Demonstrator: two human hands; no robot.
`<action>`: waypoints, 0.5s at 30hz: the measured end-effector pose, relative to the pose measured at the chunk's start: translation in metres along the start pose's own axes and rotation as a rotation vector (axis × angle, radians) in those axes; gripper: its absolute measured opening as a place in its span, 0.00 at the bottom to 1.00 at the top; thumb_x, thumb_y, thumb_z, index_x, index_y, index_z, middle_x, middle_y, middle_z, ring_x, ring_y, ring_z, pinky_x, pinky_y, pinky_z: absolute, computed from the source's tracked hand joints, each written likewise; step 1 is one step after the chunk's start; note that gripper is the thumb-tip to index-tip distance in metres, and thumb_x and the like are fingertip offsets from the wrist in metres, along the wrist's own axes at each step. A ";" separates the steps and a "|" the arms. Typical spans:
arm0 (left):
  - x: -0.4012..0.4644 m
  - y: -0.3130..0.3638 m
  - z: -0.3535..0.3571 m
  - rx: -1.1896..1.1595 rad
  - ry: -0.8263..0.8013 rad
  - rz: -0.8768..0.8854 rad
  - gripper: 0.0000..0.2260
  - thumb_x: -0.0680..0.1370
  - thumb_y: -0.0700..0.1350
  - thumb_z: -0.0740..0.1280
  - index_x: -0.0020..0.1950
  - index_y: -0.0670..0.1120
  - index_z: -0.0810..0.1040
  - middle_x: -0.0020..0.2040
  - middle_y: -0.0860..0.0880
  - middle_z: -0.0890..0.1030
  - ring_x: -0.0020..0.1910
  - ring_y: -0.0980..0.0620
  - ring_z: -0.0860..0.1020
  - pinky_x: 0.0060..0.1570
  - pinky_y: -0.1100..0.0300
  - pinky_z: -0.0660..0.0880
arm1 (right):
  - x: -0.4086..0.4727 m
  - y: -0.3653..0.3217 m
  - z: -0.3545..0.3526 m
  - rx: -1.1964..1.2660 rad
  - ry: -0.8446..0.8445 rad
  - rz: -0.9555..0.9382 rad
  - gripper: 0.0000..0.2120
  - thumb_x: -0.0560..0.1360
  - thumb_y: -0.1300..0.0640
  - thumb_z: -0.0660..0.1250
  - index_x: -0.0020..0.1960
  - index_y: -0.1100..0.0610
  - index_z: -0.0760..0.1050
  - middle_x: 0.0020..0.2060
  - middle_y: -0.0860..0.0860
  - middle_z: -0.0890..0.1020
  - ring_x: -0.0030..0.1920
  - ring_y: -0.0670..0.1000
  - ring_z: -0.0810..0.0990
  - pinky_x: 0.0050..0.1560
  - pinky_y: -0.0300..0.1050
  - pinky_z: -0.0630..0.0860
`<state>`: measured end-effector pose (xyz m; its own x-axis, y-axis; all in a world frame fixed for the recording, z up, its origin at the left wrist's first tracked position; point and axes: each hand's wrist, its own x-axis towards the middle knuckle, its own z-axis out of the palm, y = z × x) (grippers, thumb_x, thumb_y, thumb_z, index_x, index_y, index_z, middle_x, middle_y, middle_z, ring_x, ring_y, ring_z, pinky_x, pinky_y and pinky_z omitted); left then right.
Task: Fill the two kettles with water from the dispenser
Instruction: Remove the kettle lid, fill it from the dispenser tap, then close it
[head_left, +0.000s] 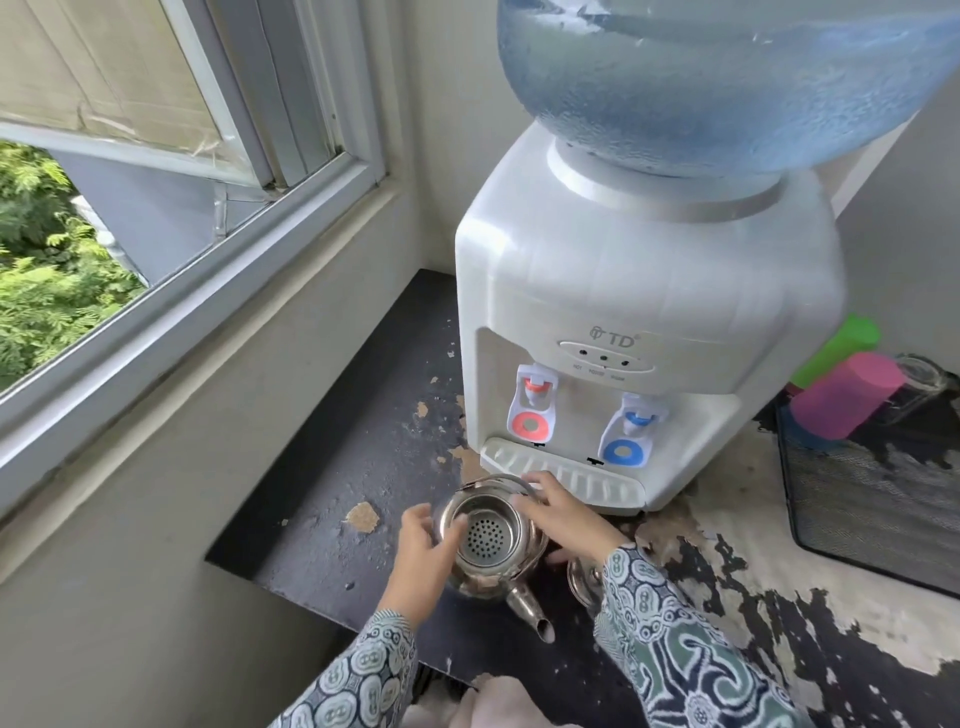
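A steel kettle (485, 538) stands lidless on the dark counter just in front of the white water dispenser (639, 291). A perforated strainer sits in its mouth, and its spout (532, 616) points toward me. My left hand (423, 556) grips the kettle's left side with the thumb over the rim. My right hand (563, 519) holds the right rim and the raised wire handle (498, 479). A second shiny steel piece (581, 579) shows partly under my right wrist; what it is cannot be told. The red tap (535, 402) and blue tap (629, 431) hang above the drip tray (566, 475).
A large blue water bottle (727, 78) tops the dispenser. Right of the dispenser are a pink cup (847, 395), a green cup (844, 345), a glass (924, 374) and a black mesh tray (872, 514). An open window (171, 208) and wall bound the left. The counter (363, 441) has peeling paint.
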<state>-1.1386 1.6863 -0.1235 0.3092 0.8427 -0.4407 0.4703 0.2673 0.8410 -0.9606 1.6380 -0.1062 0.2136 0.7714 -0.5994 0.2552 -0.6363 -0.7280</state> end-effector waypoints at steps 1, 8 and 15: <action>0.000 0.000 0.002 0.016 -0.016 -0.004 0.28 0.75 0.51 0.67 0.70 0.42 0.59 0.68 0.43 0.65 0.64 0.48 0.68 0.65 0.52 0.68 | 0.001 -0.001 0.004 -0.021 -0.002 -0.020 0.25 0.74 0.42 0.60 0.68 0.46 0.59 0.64 0.49 0.69 0.56 0.50 0.74 0.40 0.45 0.80; 0.009 0.004 -0.006 0.050 -0.119 0.112 0.28 0.73 0.49 0.70 0.69 0.48 0.63 0.66 0.51 0.69 0.65 0.51 0.70 0.67 0.49 0.68 | -0.006 0.008 0.010 0.247 0.007 0.075 0.19 0.73 0.52 0.66 0.60 0.51 0.63 0.59 0.53 0.70 0.53 0.54 0.78 0.41 0.54 0.83; 0.014 -0.004 -0.016 -0.033 -0.185 0.081 0.26 0.74 0.58 0.63 0.68 0.50 0.65 0.69 0.52 0.68 0.67 0.56 0.65 0.67 0.57 0.62 | -0.013 0.016 0.027 0.311 0.132 0.100 0.27 0.72 0.50 0.65 0.68 0.41 0.60 0.61 0.49 0.69 0.53 0.49 0.75 0.39 0.52 0.83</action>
<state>-1.1491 1.7040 -0.1278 0.4931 0.7626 -0.4186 0.4114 0.2195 0.8846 -0.9847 1.6175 -0.1190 0.3485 0.6855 -0.6393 -0.0684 -0.6616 -0.7467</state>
